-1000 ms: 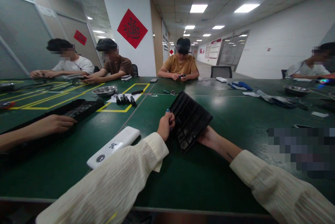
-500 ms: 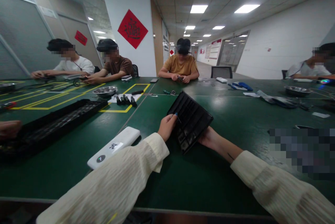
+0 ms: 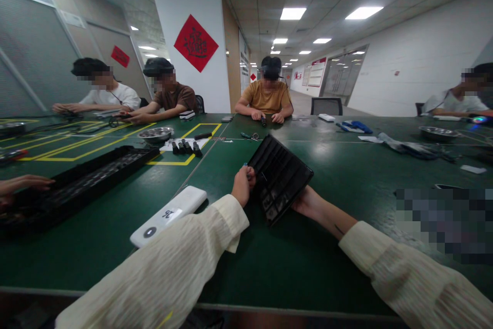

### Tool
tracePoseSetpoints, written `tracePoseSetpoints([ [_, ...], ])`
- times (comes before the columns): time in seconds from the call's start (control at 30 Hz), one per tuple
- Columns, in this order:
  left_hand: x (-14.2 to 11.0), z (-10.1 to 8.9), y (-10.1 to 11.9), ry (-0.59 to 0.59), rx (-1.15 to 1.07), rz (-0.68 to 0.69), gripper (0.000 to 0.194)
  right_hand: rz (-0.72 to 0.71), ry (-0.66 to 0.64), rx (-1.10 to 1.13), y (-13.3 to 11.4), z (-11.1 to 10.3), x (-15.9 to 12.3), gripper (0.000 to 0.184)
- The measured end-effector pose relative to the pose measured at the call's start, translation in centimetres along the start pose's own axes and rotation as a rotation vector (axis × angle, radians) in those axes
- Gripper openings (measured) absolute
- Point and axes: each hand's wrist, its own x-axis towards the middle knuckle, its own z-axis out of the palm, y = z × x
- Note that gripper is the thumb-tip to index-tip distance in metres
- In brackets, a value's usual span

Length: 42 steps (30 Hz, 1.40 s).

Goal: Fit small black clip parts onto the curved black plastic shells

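Observation:
A black compartment tray (image 3: 283,170) is tilted up in front of me, its dividers facing my side. Small pale bits, too dark to name, sit in its lower compartments. My right hand (image 3: 305,201) grips the tray at its lower right edge, fingers partly hidden behind it. At the tray's left edge, my left hand (image 3: 242,185) is closed around a thin tool with a blue end (image 3: 245,165). A slim shiny shaft shows by the tray's inner face, apparently part of that tool.
A white power bank (image 3: 169,216) marked 26 lies by my left forearm. Further left is a long black case (image 3: 103,175), with another person's hand (image 3: 33,184) over it. Beyond are black parts (image 3: 187,147), a metal bowl (image 3: 155,134) and pliers (image 3: 250,136). Several people sit around.
My left hand has turned and drawn slightly left, the blue end moving off the tray's face. The tray stays put. At far left, another person's hand has reached further over the long case.

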Motion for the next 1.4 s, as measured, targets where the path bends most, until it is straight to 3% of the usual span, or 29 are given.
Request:
tracePoseSetpoints([
  [0.13,0.2,0.0,-0.2,-0.059,-0.042,0.05,0.026,0.035,0.07,0.017,-0.2,0.7,-0.4,0.033],
  [0.27,-0.1,0.1,-0.5,-0.009,0.033,0.11,0.02,0.043,0.1,0.046,-0.3,1.2,-0.5,0.038],
  [0.4,-0.3,-0.2,-0.6,0.145,0.406,0.2,0.019,0.048,0.097,0.053,-0.2,1.1,-0.5,0.04],
  [0.5,-0.5,-0.4,-0.4,0.214,0.65,0.188,0.019,0.043,0.062,0.044,-0.1,0.6,-0.3,0.038],
  [0.77,-0.4,-0.5,-0.7,0.033,0.847,0.156,0.048,-0.03,-0.003,-0.007,0.3,0.1,0.1,0.023],
  [0.97,-1.0,-0.4,0.3,0.11,0.975,0.066,0.056,0.016,0.029,-0.1,0.0,1.3,-0.4,0.035],
  [1.13,-1.7,0.2,1.6,0.082,1.173,0.03,0.059,0.062,0.007,-0.13,-0.2,1.6,-0.4,0.037],
  [1.4,-1.6,0.1,1.7,0.072,1.304,-0.004,0.063,-0.003,0.072,-0.134,-0.1,2.2,-1.0,0.038],
])
